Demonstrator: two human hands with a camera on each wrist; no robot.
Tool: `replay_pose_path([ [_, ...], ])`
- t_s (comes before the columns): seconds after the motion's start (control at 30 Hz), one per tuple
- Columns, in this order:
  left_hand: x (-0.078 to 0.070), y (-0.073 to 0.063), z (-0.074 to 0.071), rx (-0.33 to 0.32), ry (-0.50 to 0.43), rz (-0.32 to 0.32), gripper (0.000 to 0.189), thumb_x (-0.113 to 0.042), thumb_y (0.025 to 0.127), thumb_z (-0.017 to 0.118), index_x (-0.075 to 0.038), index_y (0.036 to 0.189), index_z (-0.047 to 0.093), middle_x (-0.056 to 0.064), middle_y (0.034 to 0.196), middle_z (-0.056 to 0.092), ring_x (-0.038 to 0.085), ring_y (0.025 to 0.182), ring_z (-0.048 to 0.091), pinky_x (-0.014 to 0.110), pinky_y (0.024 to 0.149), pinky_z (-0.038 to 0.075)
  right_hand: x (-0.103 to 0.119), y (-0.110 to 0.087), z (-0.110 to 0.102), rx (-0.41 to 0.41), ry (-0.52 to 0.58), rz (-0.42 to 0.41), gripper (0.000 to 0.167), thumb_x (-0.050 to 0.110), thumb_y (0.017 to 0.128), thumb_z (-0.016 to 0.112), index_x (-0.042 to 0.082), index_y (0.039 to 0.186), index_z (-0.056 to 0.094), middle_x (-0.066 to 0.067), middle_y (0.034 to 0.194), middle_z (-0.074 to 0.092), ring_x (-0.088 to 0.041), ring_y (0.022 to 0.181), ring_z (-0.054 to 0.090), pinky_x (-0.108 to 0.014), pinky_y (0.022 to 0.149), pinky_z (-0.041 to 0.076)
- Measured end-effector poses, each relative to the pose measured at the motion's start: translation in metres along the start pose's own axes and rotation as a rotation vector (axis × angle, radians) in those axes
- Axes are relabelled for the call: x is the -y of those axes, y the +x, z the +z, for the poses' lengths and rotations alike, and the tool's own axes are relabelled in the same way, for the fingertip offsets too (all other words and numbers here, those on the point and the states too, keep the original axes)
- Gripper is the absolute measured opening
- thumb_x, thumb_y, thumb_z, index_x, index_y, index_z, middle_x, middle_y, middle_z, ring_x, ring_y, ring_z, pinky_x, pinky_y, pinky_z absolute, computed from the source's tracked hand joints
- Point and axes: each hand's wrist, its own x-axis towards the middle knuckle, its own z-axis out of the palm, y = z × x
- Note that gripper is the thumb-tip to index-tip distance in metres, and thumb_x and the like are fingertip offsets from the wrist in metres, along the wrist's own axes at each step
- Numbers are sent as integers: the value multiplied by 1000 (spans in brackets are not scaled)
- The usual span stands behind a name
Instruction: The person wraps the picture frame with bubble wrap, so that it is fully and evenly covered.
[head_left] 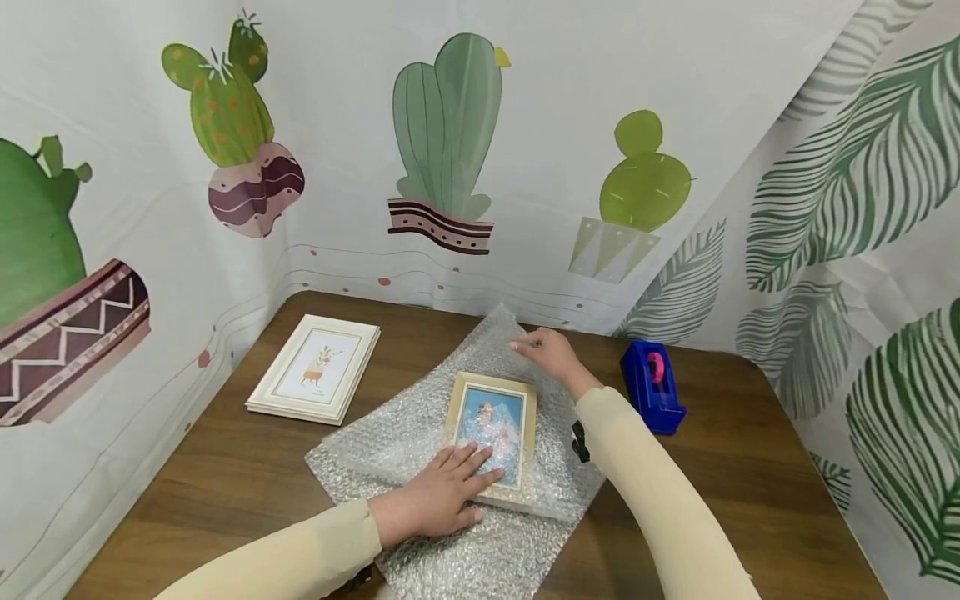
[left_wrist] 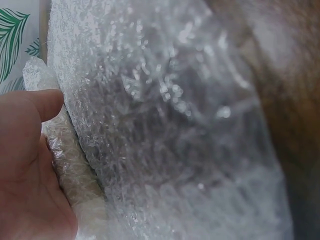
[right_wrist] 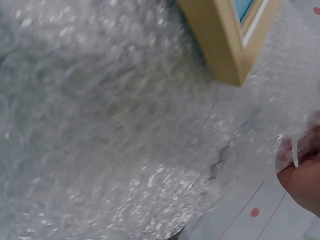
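Observation:
A gold-edged picture frame [head_left: 489, 429] with a blue picture lies face up on a sheet of bubble wrap [head_left: 465, 558]. One flap of the wrap covers the frame's lower part, while its upper part is bare. My left hand [head_left: 441, 493], fingers spread, presses that flap onto the frame's lower left. In the left wrist view the thumb of this hand [left_wrist: 30, 165] lies against the wrapped side. Beyond the frame's upper right corner, my right hand [head_left: 553, 354] pinches the far part of the wrap. The right wrist view shows a bare gold corner of the frame [right_wrist: 232, 60] near the raised film.
White picture frames [head_left: 315, 367], seemingly stacked, lie at the left of the brown wooden table [head_left: 742, 475]. On the right stands a blue tape dispenser [head_left: 652, 390] with a pink core, close to my right forearm. A cactus-printed cloth [head_left: 337, 150] hangs behind the table.

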Motion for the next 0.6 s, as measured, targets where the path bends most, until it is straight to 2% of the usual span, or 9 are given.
replay_pose_path([
  [0.27,-1,0,-2,14,10,-7,67,-43,102,59,-33,162,30,2,174,19,27,161,20,52,130,22,7,-4,0,21,32,-35,42,28,108,51,5,143,59,-21,155,51,-41,143,49,-57,115,45],
  [0.53,-2,-1,-3,7,11,-9,67,-41,102,61,-32,162,31,2,174,20,27,161,21,52,129,23,12,-17,2,14,-2,-79,40,25,108,50,2,140,61,-24,144,60,-41,125,64,-56,107,51],
  [0.6,-2,-1,-2,6,5,-7,67,-41,102,60,-32,162,32,3,174,21,27,161,21,52,129,23,11,-22,5,11,10,-86,39,23,108,51,0,138,62,-25,144,59,-42,127,63,-56,107,51],
])
